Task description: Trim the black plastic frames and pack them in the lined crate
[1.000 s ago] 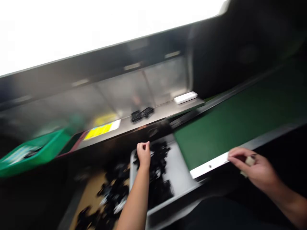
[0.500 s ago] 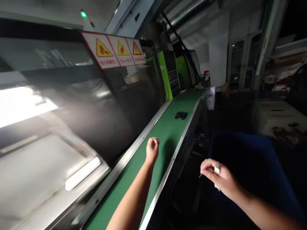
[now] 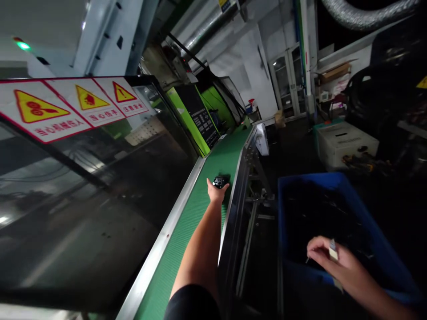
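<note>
- Left hand reaches black molded part on green conveyor belt; grip cannot be told
- Right hand pinches small pale piece over blue bin

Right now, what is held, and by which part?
Right hand pinches a small pale tool by its middle; left hand, open at a black part on the belt, holds nothing.

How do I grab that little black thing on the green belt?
Probably pinch the black plastic part by its two sides, coming straight down from above. It lies flat on the green conveyor belt, so getting under it looks hard. The left hand is right at its near edge.
</note>
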Tool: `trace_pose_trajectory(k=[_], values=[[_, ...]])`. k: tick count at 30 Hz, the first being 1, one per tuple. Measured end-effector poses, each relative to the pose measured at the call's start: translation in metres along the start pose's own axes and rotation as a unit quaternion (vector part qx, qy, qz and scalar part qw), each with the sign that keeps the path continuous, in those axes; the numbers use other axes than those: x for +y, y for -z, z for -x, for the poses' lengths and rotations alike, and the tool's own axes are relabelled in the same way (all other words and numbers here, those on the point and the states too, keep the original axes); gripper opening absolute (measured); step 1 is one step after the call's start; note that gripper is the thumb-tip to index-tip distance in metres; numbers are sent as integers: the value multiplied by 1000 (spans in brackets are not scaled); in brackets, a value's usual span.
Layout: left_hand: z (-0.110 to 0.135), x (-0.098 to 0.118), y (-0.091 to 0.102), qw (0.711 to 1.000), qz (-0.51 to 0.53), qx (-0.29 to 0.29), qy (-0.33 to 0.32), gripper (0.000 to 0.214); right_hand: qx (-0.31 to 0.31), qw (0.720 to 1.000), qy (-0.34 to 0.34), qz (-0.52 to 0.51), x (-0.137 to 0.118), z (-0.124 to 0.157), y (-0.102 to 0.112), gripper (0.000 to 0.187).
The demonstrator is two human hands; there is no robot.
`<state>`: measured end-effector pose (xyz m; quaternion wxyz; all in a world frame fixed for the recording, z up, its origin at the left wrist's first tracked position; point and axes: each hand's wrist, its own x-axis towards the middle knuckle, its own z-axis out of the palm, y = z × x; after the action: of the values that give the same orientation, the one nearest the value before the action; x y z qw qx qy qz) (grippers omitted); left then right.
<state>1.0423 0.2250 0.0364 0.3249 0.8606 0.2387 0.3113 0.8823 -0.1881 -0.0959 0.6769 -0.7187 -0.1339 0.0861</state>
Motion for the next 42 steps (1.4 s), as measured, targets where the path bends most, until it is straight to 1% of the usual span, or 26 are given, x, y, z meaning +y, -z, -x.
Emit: trace_pose_trajectory(k=[2, 4, 6, 8, 9, 11, 12, 14, 16, 18, 21, 24, 27, 29, 31, 34, 37, 42], values=[[3, 4, 0, 1000, 9, 0, -10, 54, -1, 1000, 0, 0, -2, -1, 0, 32], [12, 6, 7, 999, 27, -3, -31, 55, -2, 1000, 5, -6, -8, -3, -4, 32], [30, 7, 24, 997, 48, -15, -61, 61, -7, 1000, 13, -15, -17, -5, -10, 32], [59, 7, 51, 992, 71, -35, -94, 80, -26, 999, 24, -27, -29, -11, -19, 32], [78, 7, 69, 990, 81, -45, -109, 94, -39, 998, 32, -36, -36, -14, -25, 31], [127, 5, 109, 986, 96, -56, -128, 121, -63, 994, 57, -66, -53, -19, -39, 29], [155, 5, 130, 985, 101, -55, -131, 126, -77, 990, 75, -86, -63, -19, -47, 27], [217, 3, 171, 986, 106, -42, -121, 126, -109, 977, 127, -133, -86, -15, -65, 20], [282, 1, 208, 990, 105, -15, -96, 126, -156, 956, 180, -173, -110, -2, -86, 10], [342, -1, 240, 993, 100, 15, -65, 127, -222, 928, 223, -200, -136, 20, -109, 5], [419, -6, 280, 995, 84, 53, -10, 121, -317, 885, 266, -211, -170, 63, -146, 8], [482, -13, 318, 995, 53, 71, 40, 117, -404, 843, 291, -207, -191, 111, -188, 7], [537, -22, 353, 993, 13, 88, 73, 115, -501, 792, 288, -197, -198, 163, -230, 4], [570, -29, 376, 991, -10, 102, 85, 112, -557, 768, 263, -177, -197, 198, -253, 7], [600, -34, 397, 989, -28, 111, 90, 109, -600, 750, 234, -148, -195, 232, -272, 13], [640, -41, 427, 987, -36, 124, 100, 108, -641, 728, 216, -114, -196, 279, -293, 18], [676, -47, 453, 984, -29, 142, 103, 109, -661, 716, 203, -93, -198, 320, -308, 20], [725, -55, 490, 980, -47, 159, 115, 108, -677, 712, 172, -71, -198, 377, -328, 28]])
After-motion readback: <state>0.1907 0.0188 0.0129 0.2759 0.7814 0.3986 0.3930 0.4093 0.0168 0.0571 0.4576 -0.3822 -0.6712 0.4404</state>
